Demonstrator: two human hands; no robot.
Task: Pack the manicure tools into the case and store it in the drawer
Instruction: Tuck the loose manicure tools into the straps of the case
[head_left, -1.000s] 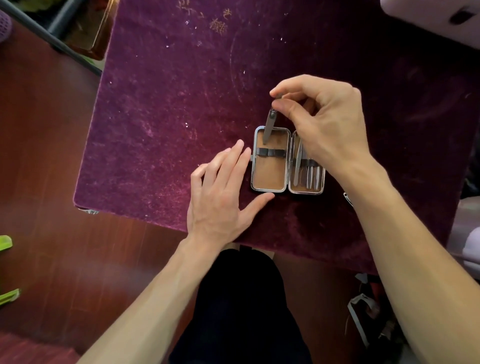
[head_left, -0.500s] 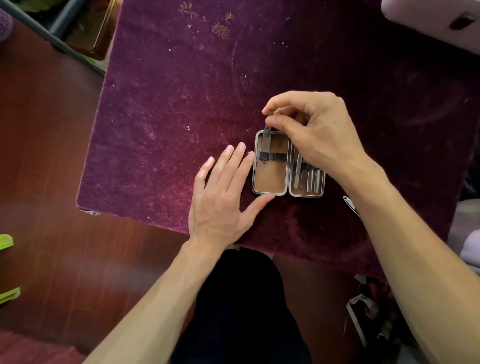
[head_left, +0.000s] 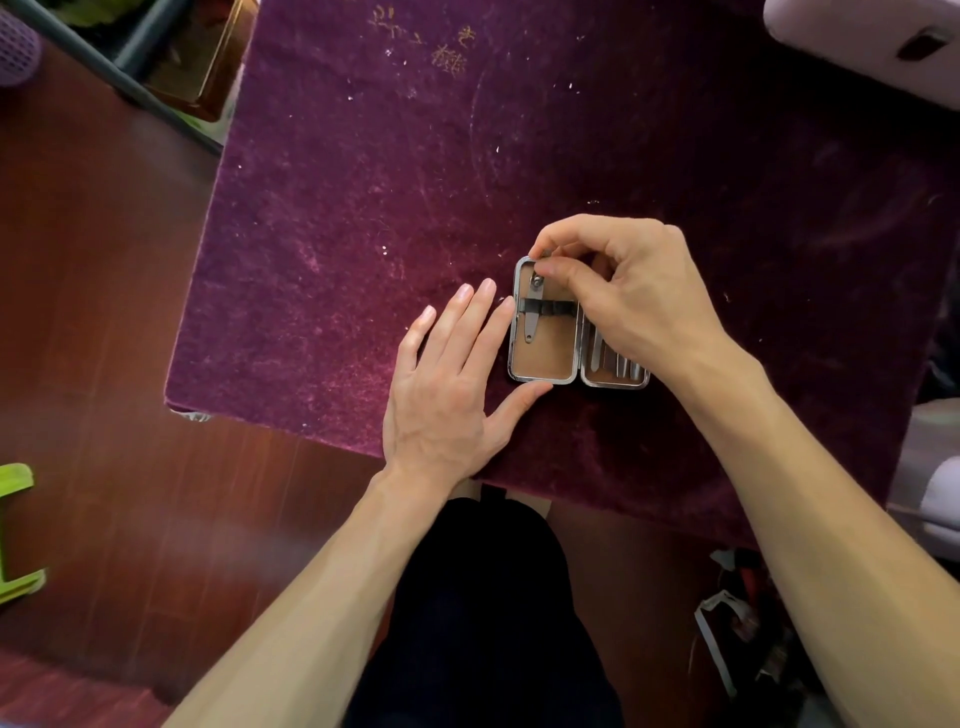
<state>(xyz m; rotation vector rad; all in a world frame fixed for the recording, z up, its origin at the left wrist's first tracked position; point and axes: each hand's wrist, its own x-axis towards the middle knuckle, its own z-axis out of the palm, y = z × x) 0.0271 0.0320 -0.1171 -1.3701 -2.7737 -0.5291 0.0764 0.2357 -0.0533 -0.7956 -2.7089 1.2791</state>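
Clipper (head_left: 531, 318) is now seated under the strap (head_left: 557, 307) of the case (head_left: 545, 359), pinched by the right hand (head_left: 636, 293). The case is braced by the flat-fingered left hand (head_left: 451, 397); that tool is judged stowed.

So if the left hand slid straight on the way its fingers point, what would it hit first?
Most likely the metal left rim of the small open tan-lined manicure case: the left hand lies flat on the purple velvet cloth, forefinger tip almost at it.
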